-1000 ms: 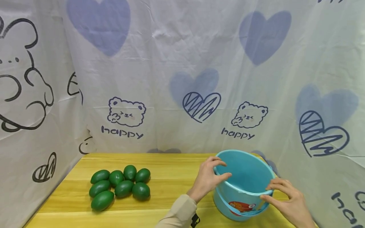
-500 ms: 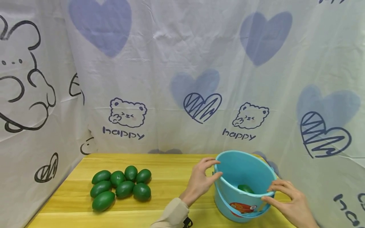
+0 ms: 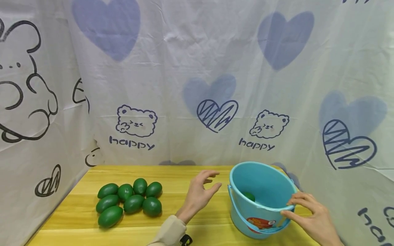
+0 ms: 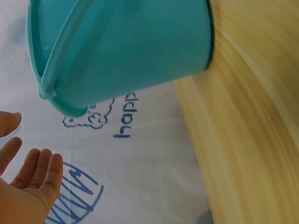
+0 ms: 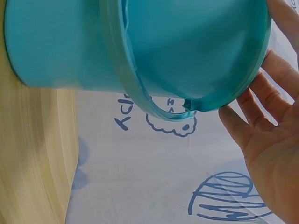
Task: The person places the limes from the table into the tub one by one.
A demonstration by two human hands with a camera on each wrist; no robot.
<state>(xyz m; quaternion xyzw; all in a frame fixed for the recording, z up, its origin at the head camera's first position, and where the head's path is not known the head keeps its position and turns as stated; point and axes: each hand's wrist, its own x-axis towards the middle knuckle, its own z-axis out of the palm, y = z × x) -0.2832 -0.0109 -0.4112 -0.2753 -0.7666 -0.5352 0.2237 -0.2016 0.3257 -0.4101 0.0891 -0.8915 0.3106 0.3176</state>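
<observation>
A light-blue bucket (image 3: 258,218) stands on the right of the table, its handle hanging down its near side. Inside, low at the left, part of a green oval fruit (image 3: 248,196) shows. My right hand (image 3: 314,215) grips the bucket's right rim between thumb and fingers; the right wrist view has this hand (image 5: 275,135) at the rim too. To the left of the bucket, clear of it, my left hand (image 3: 198,193) hovers with spread, slightly bent fingers and holds nothing. The left wrist view shows that hand (image 4: 30,186) apart from the bucket (image 4: 135,46).
Several smooth dark-green oval fruits, avocado-like (image 3: 133,204), lie grouped on the left of the yellow wood-grain table (image 3: 181,177). A white curtain (image 3: 172,85) printed with hearts and bears hangs behind and along both sides.
My left hand has drawn back leftward from the bucket's rim. A green fruit came into sight inside the bucket and then shifted left. My right hand keeps its place on the rim.
</observation>
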